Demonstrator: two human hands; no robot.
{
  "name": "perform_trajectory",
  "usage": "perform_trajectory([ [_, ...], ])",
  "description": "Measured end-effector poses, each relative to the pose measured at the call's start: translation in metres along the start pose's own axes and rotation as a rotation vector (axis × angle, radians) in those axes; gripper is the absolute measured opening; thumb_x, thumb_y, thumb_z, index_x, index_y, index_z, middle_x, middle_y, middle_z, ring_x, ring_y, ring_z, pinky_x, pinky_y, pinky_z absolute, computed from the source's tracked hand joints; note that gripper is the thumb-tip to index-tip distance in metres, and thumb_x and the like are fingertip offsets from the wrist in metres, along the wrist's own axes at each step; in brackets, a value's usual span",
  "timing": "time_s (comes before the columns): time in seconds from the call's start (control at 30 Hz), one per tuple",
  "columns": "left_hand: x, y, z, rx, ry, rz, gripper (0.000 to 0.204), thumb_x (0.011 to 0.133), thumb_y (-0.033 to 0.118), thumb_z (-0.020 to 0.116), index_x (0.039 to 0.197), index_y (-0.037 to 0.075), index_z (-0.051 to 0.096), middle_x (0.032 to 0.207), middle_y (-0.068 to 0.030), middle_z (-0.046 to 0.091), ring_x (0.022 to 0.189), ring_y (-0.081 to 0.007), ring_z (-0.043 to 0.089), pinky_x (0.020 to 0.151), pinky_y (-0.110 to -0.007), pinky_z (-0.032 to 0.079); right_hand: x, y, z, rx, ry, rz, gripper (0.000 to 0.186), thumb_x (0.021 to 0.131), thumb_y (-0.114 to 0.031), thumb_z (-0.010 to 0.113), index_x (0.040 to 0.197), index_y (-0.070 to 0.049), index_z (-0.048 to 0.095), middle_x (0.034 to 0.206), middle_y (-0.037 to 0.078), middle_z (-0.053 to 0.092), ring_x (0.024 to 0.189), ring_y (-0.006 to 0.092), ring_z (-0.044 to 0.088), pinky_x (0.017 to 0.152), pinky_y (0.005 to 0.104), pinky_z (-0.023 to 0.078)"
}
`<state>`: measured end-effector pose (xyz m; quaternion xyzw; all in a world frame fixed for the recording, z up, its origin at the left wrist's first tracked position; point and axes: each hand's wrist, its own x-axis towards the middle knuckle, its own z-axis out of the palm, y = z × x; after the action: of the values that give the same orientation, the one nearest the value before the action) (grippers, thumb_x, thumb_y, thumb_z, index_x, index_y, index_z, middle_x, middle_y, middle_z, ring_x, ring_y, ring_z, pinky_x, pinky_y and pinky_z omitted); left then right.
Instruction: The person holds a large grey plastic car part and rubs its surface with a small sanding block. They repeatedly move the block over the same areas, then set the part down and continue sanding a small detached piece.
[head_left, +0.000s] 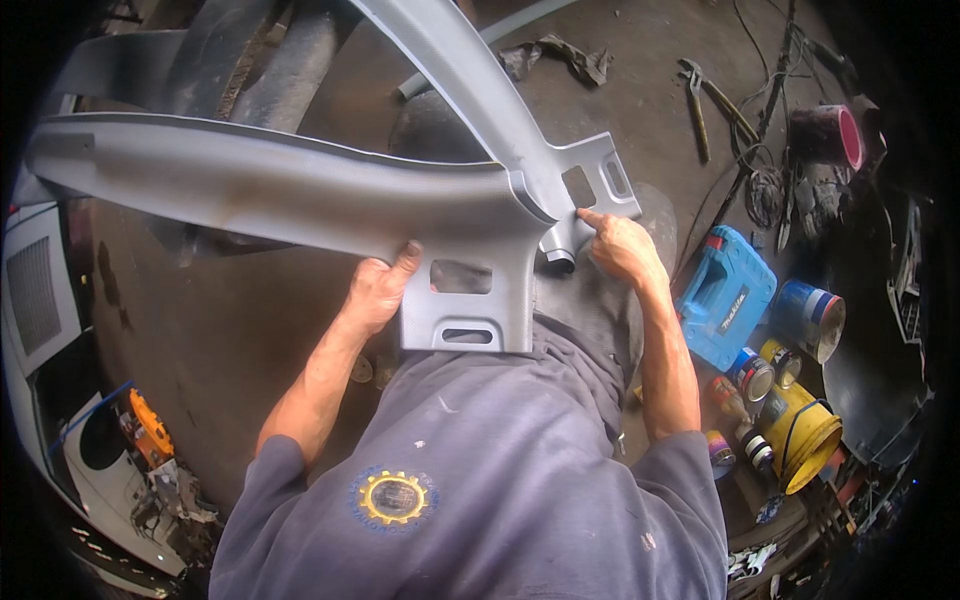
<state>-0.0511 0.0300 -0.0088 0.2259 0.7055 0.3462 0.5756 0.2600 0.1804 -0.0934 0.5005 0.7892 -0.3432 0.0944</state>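
Two long, curved grey vehicle trim panels lie over my lap. The nearer trim panel (260,180) stretches to the left, and its squared end has a large rectangular opening and a smaller slot. My left hand (378,290) grips this end at its left edge, thumb on top and fingers hidden beneath. Beyond it, the farther trim panel (470,85) runs up and away, its matching slotted end at the right. My right hand (625,245) has its index finger stretched out, the tip touching that end beside its opening; the other fingers look curled and partly hidden.
At the right stand a blue tool case (728,298), several paint cans, a yellow bucket (800,435) and a red pot (826,137). Pliers (694,105) and cables lie on the floor ahead. An orange tool (150,428) and panel parts sit at the left.
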Motion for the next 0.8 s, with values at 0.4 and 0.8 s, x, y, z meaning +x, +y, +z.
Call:
perform_trajectory([
  [0.4,0.005,-0.008,-0.001,-0.039,-0.031,0.002,0.059,0.088,0.056,0.068,0.104,-0.001,0.064,0.08,-0.0092,0.068,0.066,-0.0175,0.068,0.062,-0.031,0.057,-0.001,-0.001,0.0,-0.004,-0.003,0.012,0.054,0.08,-0.005,0.048,0.132,-0.011,0.064,0.107,0.024,0.069,0.099,0.0375,0.068,0.087,0.0454,0.052],
  [0.8,0.006,-0.007,0.0,-0.076,-0.072,0.062,0.063,0.088,0.056,0.068,0.116,0.0,0.059,0.093,-0.0099,0.065,0.076,-0.0185,0.069,0.063,-0.032,0.06,0.0,-0.007,-0.008,-0.023,-0.044,0.037,0.055,0.078,-0.006,0.05,0.131,-0.011,0.065,0.105,0.027,0.069,0.1,0.0384,0.068,0.089,0.0452,0.053],
])
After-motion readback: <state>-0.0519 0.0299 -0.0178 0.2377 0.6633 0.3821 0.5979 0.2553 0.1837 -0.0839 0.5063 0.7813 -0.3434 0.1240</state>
